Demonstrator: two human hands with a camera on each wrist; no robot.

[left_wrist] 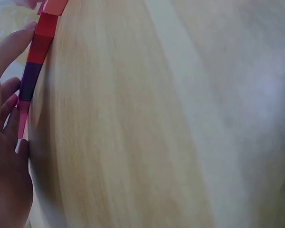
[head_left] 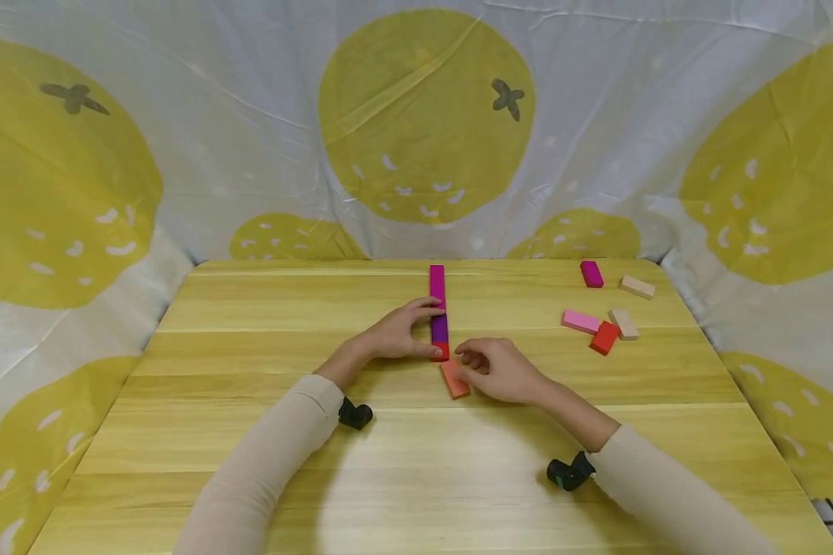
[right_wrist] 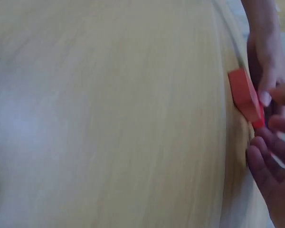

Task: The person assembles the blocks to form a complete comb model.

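A straight row of blocks lies end to end on the table: magenta [head_left: 437,283] at the far end, purple [head_left: 440,329] in the middle, red [head_left: 441,348] at the near end. My left hand [head_left: 399,331] rests along the row's left side, fingers by the magenta and purple blocks and thumb at the red one. Just below the red end, an orange block [head_left: 454,379] sits slightly askew. My right hand [head_left: 507,370] is at the orange block's right side, fingers loosely bent, thumb overlapping its edge in the head view.
On the wooden table [head_left: 284,308], to the right, lie a magenta block [head_left: 592,274], a pink block [head_left: 581,321], another red block [head_left: 604,338] and two plain wood blocks [head_left: 637,287]. A fruit-patterned cloth [head_left: 250,154] hangs behind and at the sides.
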